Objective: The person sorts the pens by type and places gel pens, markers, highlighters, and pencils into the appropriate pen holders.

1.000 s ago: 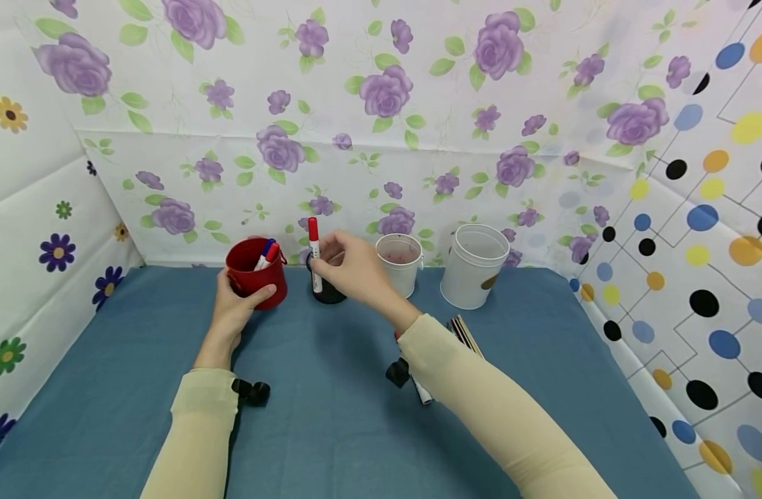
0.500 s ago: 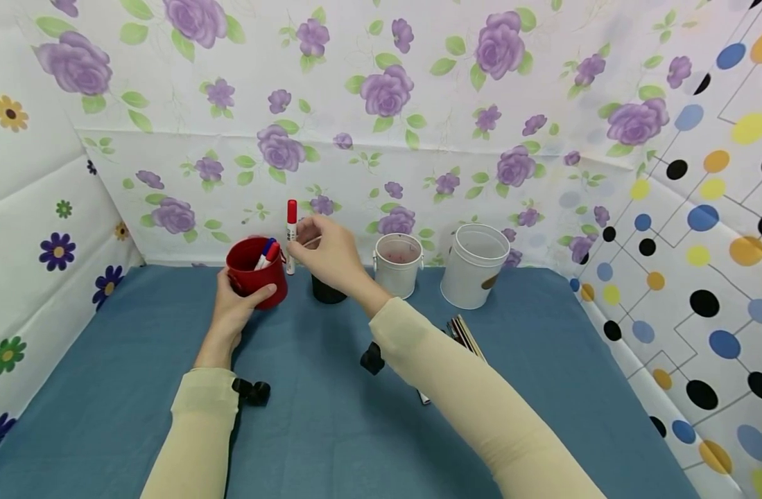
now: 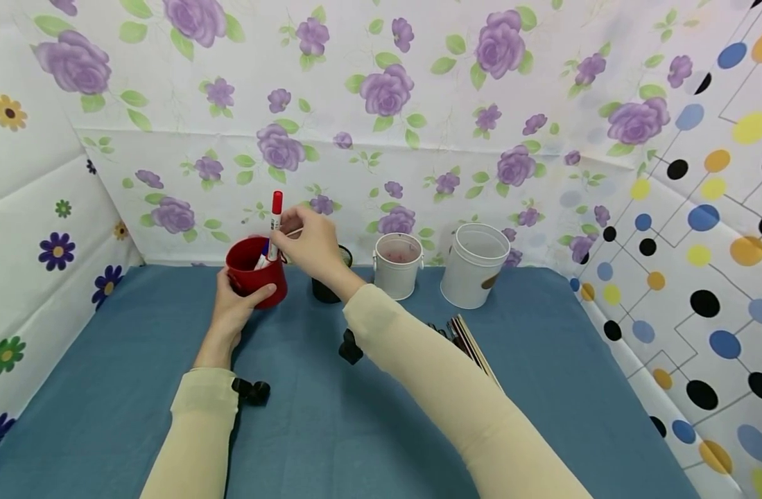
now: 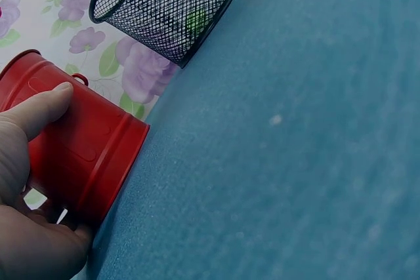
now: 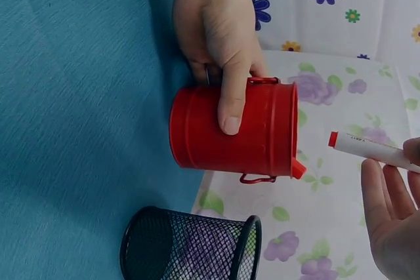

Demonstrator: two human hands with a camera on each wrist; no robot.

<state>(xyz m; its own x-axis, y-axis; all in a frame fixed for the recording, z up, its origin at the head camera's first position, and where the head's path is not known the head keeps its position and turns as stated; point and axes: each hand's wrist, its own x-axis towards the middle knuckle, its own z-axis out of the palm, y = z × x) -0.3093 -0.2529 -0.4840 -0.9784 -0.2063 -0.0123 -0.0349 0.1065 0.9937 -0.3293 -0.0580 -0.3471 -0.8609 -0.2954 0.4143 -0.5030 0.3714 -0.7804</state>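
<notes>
My left hand [image 3: 232,312] grips a small red metal bucket [image 3: 256,281], thumb across its front; the left wrist view shows the bucket [image 4: 85,149] standing upright on the blue cloth. A blue-capped marker [image 3: 265,249] leans inside it, and a red tip [image 5: 298,170] pokes past its rim in the right wrist view. Above the bucket's mouth, my right hand [image 3: 312,242] pinches a white marker with a red cap [image 3: 276,215], held nearly upright. In the right wrist view this marker's lower end [image 5: 348,143] is apart from the rim.
Right of the red bucket stands a black mesh pen cup [image 4: 164,11], partly behind my right hand in the head view. Farther right are a small white bucket [image 3: 396,277] and a taller white bin [image 3: 471,277]. Thin wooden sticks [image 3: 471,339] lie beside my right forearm.
My right hand has carried the red-capped marker left and up, from the mesh cup to above the red bucket. My left hand and the bucket have stayed in place.
</notes>
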